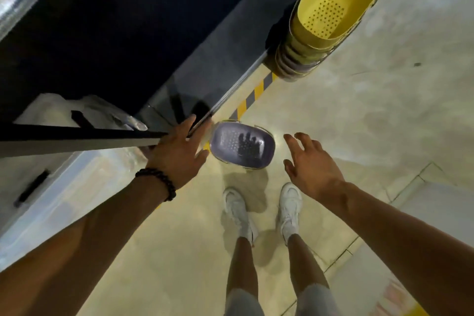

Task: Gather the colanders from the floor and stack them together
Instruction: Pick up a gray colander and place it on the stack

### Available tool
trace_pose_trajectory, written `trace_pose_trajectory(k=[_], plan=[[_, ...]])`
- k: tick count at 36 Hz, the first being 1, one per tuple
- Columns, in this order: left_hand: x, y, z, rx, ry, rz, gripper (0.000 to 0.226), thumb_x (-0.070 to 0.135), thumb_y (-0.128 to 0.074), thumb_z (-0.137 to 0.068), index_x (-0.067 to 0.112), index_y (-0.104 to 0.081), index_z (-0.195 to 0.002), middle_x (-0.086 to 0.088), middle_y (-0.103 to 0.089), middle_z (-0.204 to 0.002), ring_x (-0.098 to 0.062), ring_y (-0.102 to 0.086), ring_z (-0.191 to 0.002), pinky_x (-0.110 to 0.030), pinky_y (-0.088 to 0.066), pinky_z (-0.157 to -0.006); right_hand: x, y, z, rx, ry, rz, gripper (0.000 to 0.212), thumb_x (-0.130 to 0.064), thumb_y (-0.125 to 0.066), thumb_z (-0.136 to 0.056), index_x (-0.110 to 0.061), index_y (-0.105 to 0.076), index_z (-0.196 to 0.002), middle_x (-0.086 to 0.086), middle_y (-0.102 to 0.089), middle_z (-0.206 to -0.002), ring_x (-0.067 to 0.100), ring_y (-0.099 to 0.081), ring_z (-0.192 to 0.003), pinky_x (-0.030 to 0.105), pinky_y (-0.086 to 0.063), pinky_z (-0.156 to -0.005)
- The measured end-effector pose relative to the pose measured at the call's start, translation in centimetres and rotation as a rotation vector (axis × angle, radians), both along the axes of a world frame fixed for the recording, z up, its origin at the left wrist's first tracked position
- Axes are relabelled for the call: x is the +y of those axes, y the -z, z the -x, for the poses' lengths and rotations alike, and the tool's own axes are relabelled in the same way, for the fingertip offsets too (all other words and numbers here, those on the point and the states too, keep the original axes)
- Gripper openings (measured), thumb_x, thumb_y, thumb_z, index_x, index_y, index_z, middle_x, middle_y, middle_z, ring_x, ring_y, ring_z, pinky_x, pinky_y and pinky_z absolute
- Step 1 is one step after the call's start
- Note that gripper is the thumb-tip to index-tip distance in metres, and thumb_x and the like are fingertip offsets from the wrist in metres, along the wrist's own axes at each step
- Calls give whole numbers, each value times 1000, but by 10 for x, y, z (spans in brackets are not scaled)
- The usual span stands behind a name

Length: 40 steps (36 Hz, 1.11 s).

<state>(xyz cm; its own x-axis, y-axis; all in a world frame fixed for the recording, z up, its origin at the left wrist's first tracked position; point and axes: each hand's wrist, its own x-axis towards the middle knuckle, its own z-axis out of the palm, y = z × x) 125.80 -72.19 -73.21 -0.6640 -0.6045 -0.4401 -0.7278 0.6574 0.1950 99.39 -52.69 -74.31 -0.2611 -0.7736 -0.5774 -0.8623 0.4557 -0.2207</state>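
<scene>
On the floor just ahead of my shoes lies a purple colander (242, 145), between my left hand (179, 151) and right hand (311, 164), both spread, holding nothing; it looks light, stiff plastic, best gripped by its rim.

No words, labels, brand names or numbers can be read anywhere. The only marking is a yellow-and-black hazard stripe (252, 96) painted on the floor (359, 115), along the foot of the dark wall.
</scene>
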Motion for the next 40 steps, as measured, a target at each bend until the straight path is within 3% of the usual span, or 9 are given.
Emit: trace_pose_trajectory(k=[6, 13, 19, 27, 32, 34, 37, 38, 40], plan=[[0, 93, 1, 28, 23, -19, 79, 40, -66, -87, 34, -23, -152, -7, -24, -159, -36, -51, -125, -53, -51, -91, 13, 94, -13, -17, 46, -38, 64, -40, -52, -97, -25, -21, -152, 10, -31, -157, 36, -45, -131, 46, -51, -99], [6, 189, 5, 45, 35, -30, 86, 31, -81, -78, 18, -38, -151, -15, -30, -159, -39, -44, -134, -51, -50, -93, 24, 196, -23, -55, 94, -49, 59, -45, -48, -98, -29, -22, -149, 8, -31, -158, 35, -47, -133, 47, -51, -99], [1, 275, 3, -8, -51, -81, 79, 35, -71, -88, 25, -31, -154, -10, -14, -164, -35, -31, -143, -50, -43, -103, 20, 271, -31, -72, 120, -12, 56, -43, -46, -99, -30, -24, -148, 9, -32, -157, 34, -49, -129, 44, -53, -96], [-18, 362, -5, -14, -186, -120, 79, 29, -76, -84, 23, -36, -152, -8, -18, -163, -37, -28, -143, -54, -36, -110, 15, 347, -39, -55, 123, 116, 66, -43, -62, -95, -29, -29, -150, 9, -33, -153, 33, -55, -119, 43, -56, -90], [-24, 404, -4, 9, -130, -109, 77, 25, -77, -83, 21, -40, -150, -9, -23, -160, -36, -31, -143, -56, -42, -107, 8, 384, -37, -85, 296, 38, 69, -57, -53, -95, -34, -21, -151, 4, -24, -157, 30, -49, -126, 43, -55, -94], [-26, 423, -3, 9, -133, -140, 71, 19, -69, -89, 22, -35, -152, -9, -24, -161, -35, -30, -143, -52, -37, -111, 7, 397, -34, -135, 334, 51, 62, -53, -53, -96, -33, -25, -148, 2, -30, -150, 25, -52, -118, 41, -59, -89], [-24, 448, -9, -54, -114, -141, 68, 8, -67, -88, 18, -40, -149, -16, -34, -155, -40, -43, -133, -55, -42, -104, 2, 405, -31, -403, 653, 115, 38, -66, -29, -100, -46, -37, -132, -8, -52, -132, 17, -64, -105, 38, -64, -79], [-20, 456, -12, -44, -125, -149, 62, 12, -68, -88, 22, -46, -145, -17, -42, -150, -42, -49, -126, -56, -45, -101, 3, 408, -30, -472, 755, 126, 38, -69, -27, -99, -48, -40, -129, -12, -59, -126, 16, -68, -101, 36, -64, -75], [-18, 456, -18, -84, -134, -131, 38, 53, -60, -91, 47, -56, -129, -4, -60, -132, -35, -59, -115, -56, -47, -99, 4, 415, -27, -581, 869, 137, 37, -70, -31, -99, -50, -43, -129, -17, -67, -116, 12, -72, -97, 33, -64, -72]])
